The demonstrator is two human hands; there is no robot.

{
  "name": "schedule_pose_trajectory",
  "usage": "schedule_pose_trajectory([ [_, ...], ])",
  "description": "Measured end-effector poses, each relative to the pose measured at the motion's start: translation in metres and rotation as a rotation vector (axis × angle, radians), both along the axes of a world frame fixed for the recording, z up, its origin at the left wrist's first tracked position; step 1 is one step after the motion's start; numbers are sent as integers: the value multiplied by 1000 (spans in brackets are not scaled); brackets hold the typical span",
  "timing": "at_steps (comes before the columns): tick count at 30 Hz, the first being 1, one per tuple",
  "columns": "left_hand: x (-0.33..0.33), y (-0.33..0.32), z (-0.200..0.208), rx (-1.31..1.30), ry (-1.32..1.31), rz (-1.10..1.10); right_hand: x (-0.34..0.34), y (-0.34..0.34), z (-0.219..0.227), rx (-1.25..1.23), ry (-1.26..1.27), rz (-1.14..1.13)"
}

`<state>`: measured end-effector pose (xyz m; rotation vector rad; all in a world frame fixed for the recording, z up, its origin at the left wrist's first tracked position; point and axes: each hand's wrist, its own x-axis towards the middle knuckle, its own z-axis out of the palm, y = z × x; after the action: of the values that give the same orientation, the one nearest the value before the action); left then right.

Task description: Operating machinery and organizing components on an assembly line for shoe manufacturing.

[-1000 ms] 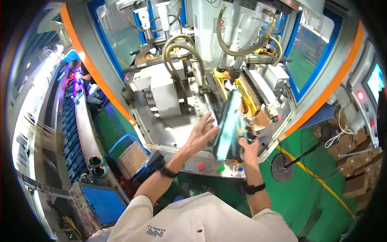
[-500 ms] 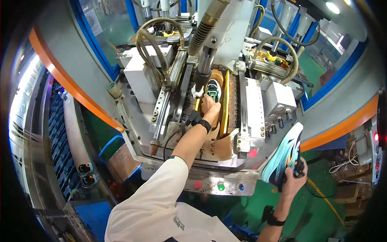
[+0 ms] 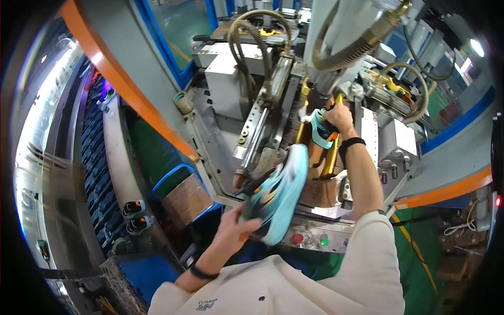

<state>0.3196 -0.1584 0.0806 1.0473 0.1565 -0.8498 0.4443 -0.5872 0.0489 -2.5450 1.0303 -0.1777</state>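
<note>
My left hand (image 3: pixel 237 231) is closed on a sneaker (image 3: pixel 283 194), teal with a pale sole and black and orange parts. It hangs tilted in front of the press, close to the machine's front edge. My right hand (image 3: pixel 341 117) reaches into the press and grips a second sneaker (image 3: pixel 320 130), teal, black and orange, at its upper opening. This one sits in the press bed between yellow side bars (image 3: pixel 331 157), under the metal ram (image 3: pixel 326 83). My fingers hide part of its top.
Metal cylinders (image 3: pixel 265 126) and looped hoses (image 3: pixel 239 52) flank the press bed. Buttons (image 3: pixel 297 239) line the front panel. To the left stand an orange-edged guard (image 3: pixel 126 89), a blue-framed cart (image 3: pixel 189 202) and a conveyor (image 3: pixel 113 173) with two shoes (image 3: pixel 135 216) beside it.
My left hand has come out of the press and now holds a sneaker at the front. My right hand has moved from the right side into the press, onto a sneaker there. The view has shifted.
</note>
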Motion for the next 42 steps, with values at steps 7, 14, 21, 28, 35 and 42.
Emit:
schedule_pose_trajectory([
  [7, -89, 131, 10, 91, -195, 587, 35, 29, -73, -245, -187, -49],
  [14, -190, 136, -7, 129, 22, 1003, -140, 249, -44, 53, -775, 668],
  [21, -273, 132, -29, 75, 282, 1107, -186, 302, -232, 127, -360, 1114],
  [28, -366, 189, -51, -32, 429, 1587, -166, 310, -235, 98, -479, 986],
  [35, -444, 328, -99, 100, 392, 2155, -121, 567, 48, 458, -848, 1512],
  [42, -511, 538, -163, 229, 201, 2284, -250, 893, 268, 265, -823, 2189],
])
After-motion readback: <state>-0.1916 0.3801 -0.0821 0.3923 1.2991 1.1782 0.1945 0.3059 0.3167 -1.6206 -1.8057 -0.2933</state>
